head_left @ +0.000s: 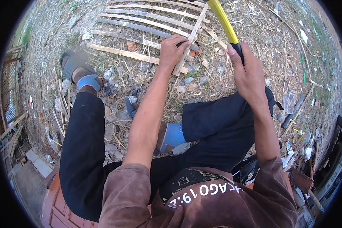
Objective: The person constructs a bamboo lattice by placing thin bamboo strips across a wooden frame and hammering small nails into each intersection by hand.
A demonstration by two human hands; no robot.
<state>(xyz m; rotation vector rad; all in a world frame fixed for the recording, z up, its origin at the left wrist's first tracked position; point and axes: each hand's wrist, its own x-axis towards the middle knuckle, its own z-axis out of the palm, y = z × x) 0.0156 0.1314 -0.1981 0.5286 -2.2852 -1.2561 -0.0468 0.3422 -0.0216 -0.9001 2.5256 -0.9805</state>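
Two bare hands work over a panel of bamboo slats lying on littered ground. The left hand has its fingers bent down together, the fingertips pressing on the cross slat that runs diagonally over the long slats; whether anything small is pinched under them cannot be told. This hand sits near the panel's right end, close to its nearest edge. The right hand is wrapped tight, fingers clamped together, around the black grip of a hammer handle; above the fist the handle turns yellow and rises toward the picture's top edge, where its head is cut off from view. The handle stands raised over the panel's right end, just right of the cross slat.

Outward from the hands, both forearms run back to rolled brown sleeves. The person sits with legs in black trousers, feet in blue and grey sandals: one foot lies just off the panel's left near corner, the other is tucked beneath the left forearm. Dry grass, stones and scraps of rubbish cover the ground around the panel. A brown panelled wooden piece shows at the lower left.
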